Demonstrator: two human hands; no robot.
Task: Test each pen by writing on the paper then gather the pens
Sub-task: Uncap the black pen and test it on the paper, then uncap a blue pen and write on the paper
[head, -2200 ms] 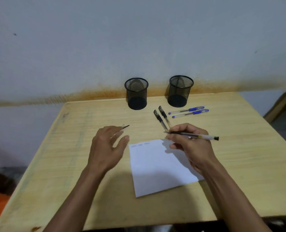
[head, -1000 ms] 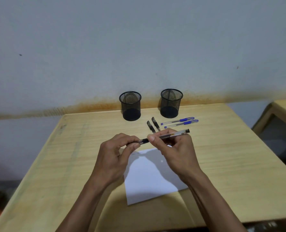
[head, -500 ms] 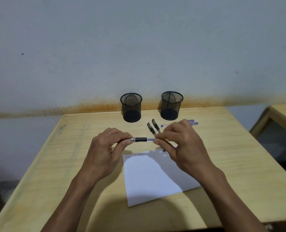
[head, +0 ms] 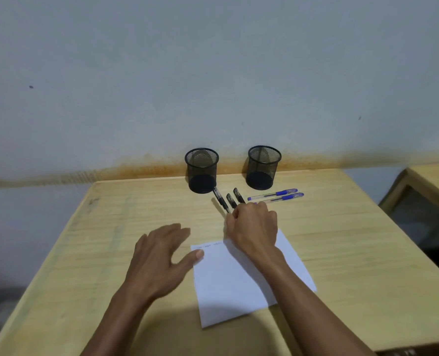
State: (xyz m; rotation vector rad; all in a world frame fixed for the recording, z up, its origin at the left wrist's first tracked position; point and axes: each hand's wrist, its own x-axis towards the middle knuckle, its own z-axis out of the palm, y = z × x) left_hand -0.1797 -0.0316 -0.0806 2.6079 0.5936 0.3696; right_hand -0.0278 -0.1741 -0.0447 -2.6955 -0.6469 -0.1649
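Observation:
My right hand (head: 251, 227) has its fingers curled round a capped black pen (head: 219, 199), whose cap end points up towards the left cup. Just right of it lie two more black pens (head: 235, 198), their lower ends hidden behind my knuckles. Two blue pens (head: 277, 196) lie side by side further right. A white paper (head: 239, 278) with a short line of writing along its top edge lies under my right forearm. My left hand (head: 159, 258) is spread open, its thumb tip at the paper's top left corner.
Two black mesh cups, the left cup (head: 201, 170) and the right cup (head: 264, 167), stand at the back of the wooden table (head: 136, 214) against the wall. A second piece of wooden furniture (head: 431, 181) sits off the right edge.
My left hand let go of the pen and dropped to the paper's corner. My right hand carried the capped black pen forward, beside the two black pens.

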